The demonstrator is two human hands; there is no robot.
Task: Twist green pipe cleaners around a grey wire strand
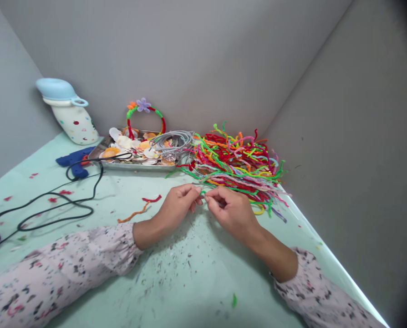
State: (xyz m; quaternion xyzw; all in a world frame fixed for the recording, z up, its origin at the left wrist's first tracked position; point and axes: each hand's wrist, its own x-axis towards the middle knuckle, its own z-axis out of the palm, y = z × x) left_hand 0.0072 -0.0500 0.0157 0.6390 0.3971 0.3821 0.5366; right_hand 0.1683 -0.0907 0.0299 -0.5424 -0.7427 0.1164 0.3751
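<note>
My left hand and my right hand meet above the middle of the pale green table, fingertips almost touching. Both are closed in a pinch on a thin grey wire with a small bit of green on it. Most of that piece is hidden by the fingers. Just behind the hands lies a large heap of coloured fuzzy stems. An orange stem piece and a short red one lie left of my left hand.
A metal tray of shells stands behind, with coiled grey wire and a flowered hoop. Leftward are a blue glue gun, its looping black cord and a white bottle. Walls border the table behind and right.
</note>
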